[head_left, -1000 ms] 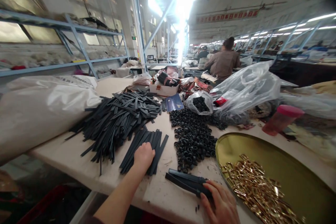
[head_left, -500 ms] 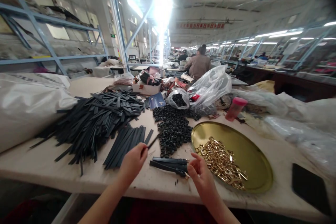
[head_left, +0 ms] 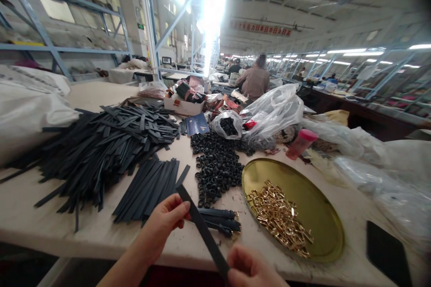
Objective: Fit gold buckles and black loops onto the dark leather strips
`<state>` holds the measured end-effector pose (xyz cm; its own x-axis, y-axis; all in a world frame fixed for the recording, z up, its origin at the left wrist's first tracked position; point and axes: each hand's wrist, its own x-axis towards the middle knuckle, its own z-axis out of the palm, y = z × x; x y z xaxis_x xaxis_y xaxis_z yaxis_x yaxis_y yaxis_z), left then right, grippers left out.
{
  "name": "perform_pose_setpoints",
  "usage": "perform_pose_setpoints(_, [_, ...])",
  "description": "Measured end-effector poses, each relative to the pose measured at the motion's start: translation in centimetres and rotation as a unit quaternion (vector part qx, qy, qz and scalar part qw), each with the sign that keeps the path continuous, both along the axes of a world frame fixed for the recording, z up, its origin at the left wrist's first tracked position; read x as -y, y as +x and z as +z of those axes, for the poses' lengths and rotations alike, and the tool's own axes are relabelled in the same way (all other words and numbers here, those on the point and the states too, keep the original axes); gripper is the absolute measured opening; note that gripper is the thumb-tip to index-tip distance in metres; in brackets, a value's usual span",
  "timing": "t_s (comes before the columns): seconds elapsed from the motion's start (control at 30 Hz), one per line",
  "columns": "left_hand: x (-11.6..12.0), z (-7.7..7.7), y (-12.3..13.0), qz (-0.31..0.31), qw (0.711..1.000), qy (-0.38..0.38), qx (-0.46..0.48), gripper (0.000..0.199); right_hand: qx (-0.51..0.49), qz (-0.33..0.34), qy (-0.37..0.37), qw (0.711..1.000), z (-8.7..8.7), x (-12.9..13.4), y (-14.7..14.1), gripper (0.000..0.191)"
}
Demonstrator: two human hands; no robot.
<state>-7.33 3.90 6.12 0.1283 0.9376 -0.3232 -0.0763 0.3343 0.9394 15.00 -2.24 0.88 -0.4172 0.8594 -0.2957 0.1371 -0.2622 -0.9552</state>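
A flat black strap (head_left: 206,234) is stretched slantwise between my two hands above the table's front edge. My left hand (head_left: 168,217) pinches its upper part between thumb and fingers. At its lower end my right hand (head_left: 247,267) is closed on it, partly blurred. Just behind the strap lie several black straps with gold buckles (head_left: 220,220) in a small stack. A neat row of plain black straps (head_left: 146,188) is left of my left hand. Beyond them are a heap of small black loops (head_left: 218,166) and gold buckles (head_left: 278,215) on an oval gold tray (head_left: 325,228).
A large tangled pile of black straps (head_left: 111,143) covers the left of the table. Further back are a clear plastic bag (head_left: 276,107), a pink-lidded jar (head_left: 301,143) and a blue card (head_left: 197,124). A black phone-like slab (head_left: 387,251) lies right. A person (head_left: 255,80) sits beyond.
The strap in my left hand has swung down toward me, and my right hand has left the buckled straps and closed on its lower end. The view has shifted slightly.
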Motion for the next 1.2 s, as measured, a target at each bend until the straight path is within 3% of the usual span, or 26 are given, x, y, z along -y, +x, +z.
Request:
perform_pose_setpoints(0.07, [-0.1,-0.3,1.8,-0.021,0.998,-0.038,0.049,0.027,0.076,0.069,0.043,0.994,0.7,-1.1,0.0,0.018])
perform_pose_setpoints(0.1, [-0.1,-0.5,2.6,-0.041,0.996,-0.059,0.06,0.027,0.131,0.066,0.098,0.984,1.0,-2.4,0.4,0.016])
perform_pose_setpoints(0.17, [-0.1,-1.1,4.0,-0.072,0.99,-0.097,0.067,0.026,0.284,-0.026,0.245,0.927,1.2,-6.1,1.6,0.018])
perform_pose_setpoints(0.23, [-0.2,-1.8,4.8,-0.083,0.986,-0.124,0.072,0.024,0.44,-0.084,0.336,0.829,0.6,-10.4,3.1,0.016])
perform_pose_setpoints(0.33, [-0.7,-2.5,5.2,-0.077,0.983,-0.145,0.082,0.021,0.476,-0.087,0.347,0.803,-1.2,-15.5,4.6,0.011])
perform_pose_setpoints(0.43, [-1.1,-2.7,5.3,-0.076,0.981,-0.156,0.082,0.018,0.463,-0.076,0.345,0.813,-2.6,-17.4,5.0,0.011])
perform_pose_setpoints(0.53, [-1.3,-2.9,5.6,-0.084,0.981,-0.159,0.076,0.016,0.437,-0.093,0.339,0.828,-2.8,-16.9,5.3,0.011])
perform_pose_setpoints(0.77, [-0.1,-2.6,6.7,-0.087,0.978,-0.164,0.093,0.016,0.312,-0.184,0.25,0.898,-2.1,-12.7,5.4,0.027])
perform_pose_setpoints(0.93, [1.5,-1.8,7.3,-0.085,0.985,-0.137,0.055,0.014,0.162,-0.176,0.178,0.954,-0.7,-8.7,3.0,0.035])
perform_pose_setpoints(1.0, [2.2,-1.9,7.5,-0.085,0.99,-0.11,0.023,0.013,0.055,-0.194,0.131,0.971,0.1,-7.2,2.0,0.033])
perform_pose_setpoints(1.07, [2.7,-2.1,7.7,-0.09,0.993,-0.08,-0.006,0.013,-0.103,-0.224,0.042,0.968,0.8,-6.0,1.2,0.028])
perform_pose_setpoints(1.13, [3.2,-2.2,8.0,-0.094,0.994,-0.038,-0.044,0.013,-0.236,-0.242,-0.047,0.94,1.3,-5.1,0.8,0.031])
perform_pose_setpoints(1.2, [3.5,-2.0,8.1,-0.097,0.991,0.01,-0.086,0.014,-0.281,-0.245,-0.084,0.924,1.4,-4.6,0.6,0.034])
